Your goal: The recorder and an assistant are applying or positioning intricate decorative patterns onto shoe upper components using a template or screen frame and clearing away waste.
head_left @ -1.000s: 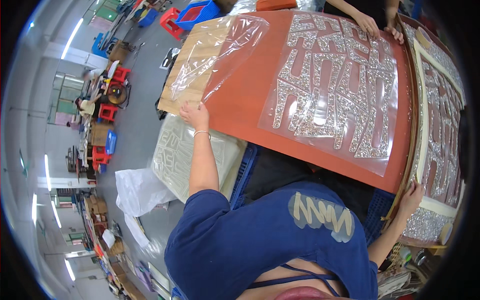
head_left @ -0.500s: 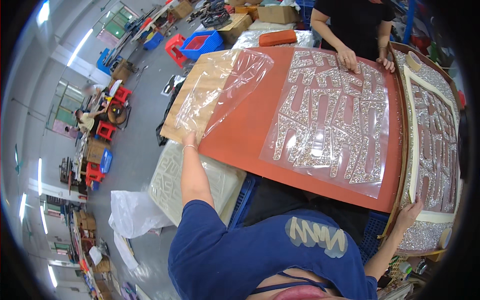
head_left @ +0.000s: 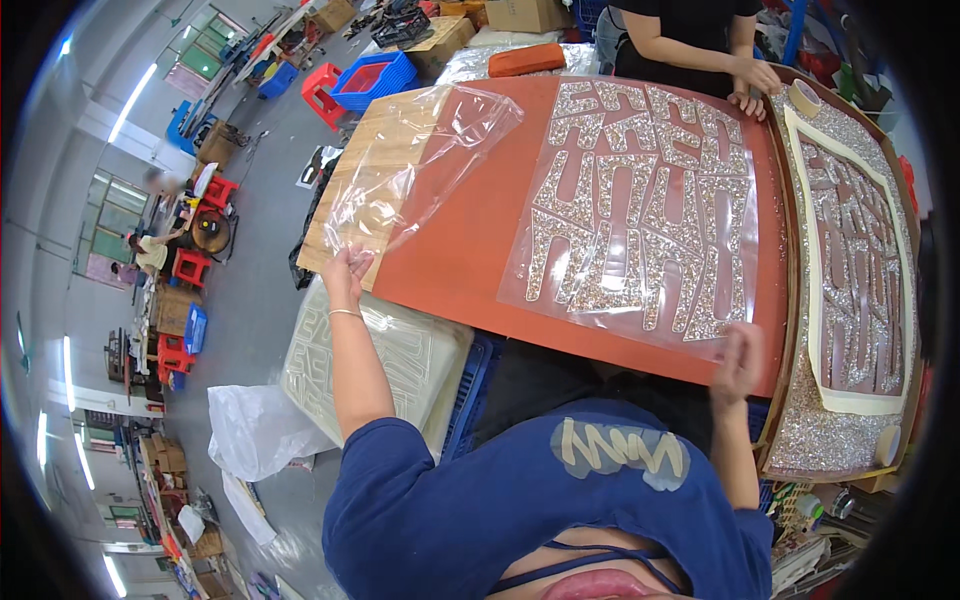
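Note:
My left hand (head_left: 347, 272) is closed on the near edge of a clear plastic film (head_left: 455, 130), which lies wrinkled over a light wooden board (head_left: 345, 195) and part of the red-brown tabletop (head_left: 455, 240). To the right, a clear sheet with cut-out glitter shapes (head_left: 640, 195) lies flat on that surface. My right hand (head_left: 738, 368), slightly blurred, is raised by the sheet's near right corner, its fingers stretched out and nothing visible in them. Across the table, a co-worker's hands (head_left: 750, 85) are at the sheet's far right corner.
At right, a glitter-covered tray (head_left: 800, 440) holds a second patterned piece framed by cream strips (head_left: 825, 385), with a tape roll (head_left: 804, 98). A pale moulded slab (head_left: 365, 365) sits below the board. An orange-red pouch (head_left: 526, 60) and stacked blue baskets (head_left: 375, 80) stand beyond.
My right hand has left the cream-edged piece in the tray and moved left to the glitter sheet's corner. The co-worker's one hand has lifted off the sheet toward the tray.

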A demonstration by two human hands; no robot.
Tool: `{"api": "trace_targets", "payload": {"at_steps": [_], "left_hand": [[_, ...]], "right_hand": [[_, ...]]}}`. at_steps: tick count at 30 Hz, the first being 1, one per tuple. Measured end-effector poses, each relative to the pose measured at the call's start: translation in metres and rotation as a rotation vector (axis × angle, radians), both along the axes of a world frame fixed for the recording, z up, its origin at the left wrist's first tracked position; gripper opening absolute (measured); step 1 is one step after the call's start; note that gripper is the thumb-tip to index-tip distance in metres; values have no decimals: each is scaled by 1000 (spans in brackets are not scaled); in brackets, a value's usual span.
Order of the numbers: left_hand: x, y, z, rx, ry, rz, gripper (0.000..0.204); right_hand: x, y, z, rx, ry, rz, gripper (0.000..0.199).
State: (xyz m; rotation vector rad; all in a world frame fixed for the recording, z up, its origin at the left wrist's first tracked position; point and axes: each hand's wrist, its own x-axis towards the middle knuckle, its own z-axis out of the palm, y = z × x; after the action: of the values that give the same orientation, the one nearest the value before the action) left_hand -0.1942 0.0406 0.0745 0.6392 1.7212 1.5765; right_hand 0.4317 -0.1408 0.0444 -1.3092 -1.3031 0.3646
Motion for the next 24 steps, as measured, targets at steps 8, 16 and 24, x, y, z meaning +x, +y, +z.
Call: {"api": "trace_targets", "payload": {"at_steps": [8, 16, 24], "left_hand": [[76, -36, 6, 325, -753, -102, 24], [179, -62, -30, 343, -863, -104, 24], [208, -82, -7, 1, -723, -270, 24]], "right_hand": [[-198, 80, 31, -851, 595, 1095, 47], [-300, 138, 45, -1026, 776, 993, 75], [-316, 155, 0, -830, 831, 722, 24]]}}
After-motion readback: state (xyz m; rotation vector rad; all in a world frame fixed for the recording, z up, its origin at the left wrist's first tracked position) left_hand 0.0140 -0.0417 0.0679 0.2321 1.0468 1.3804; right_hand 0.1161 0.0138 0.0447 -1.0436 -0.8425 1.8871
